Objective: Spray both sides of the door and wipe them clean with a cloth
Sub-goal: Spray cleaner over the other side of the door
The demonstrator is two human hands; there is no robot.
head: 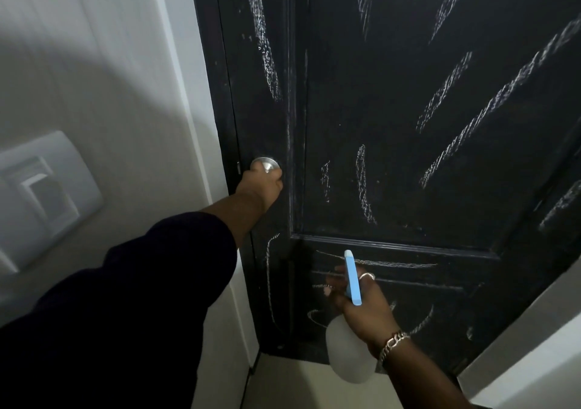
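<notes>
Grey wall [125, 78], pale switch plate [47, 198] at left, light floor [283, 383]

A strip of pale, cream-coloured floor [283, 380] shows at the foot of the tall black panelled door [408, 109]. The door's bottom edge meets the floor there, and the white wall [125, 94] to the left comes down to it too, along a thin dark line at the corner. The floor looks smooth and plain; its material is hard to tell. I see nothing lying loose on the visible patch.
</notes>
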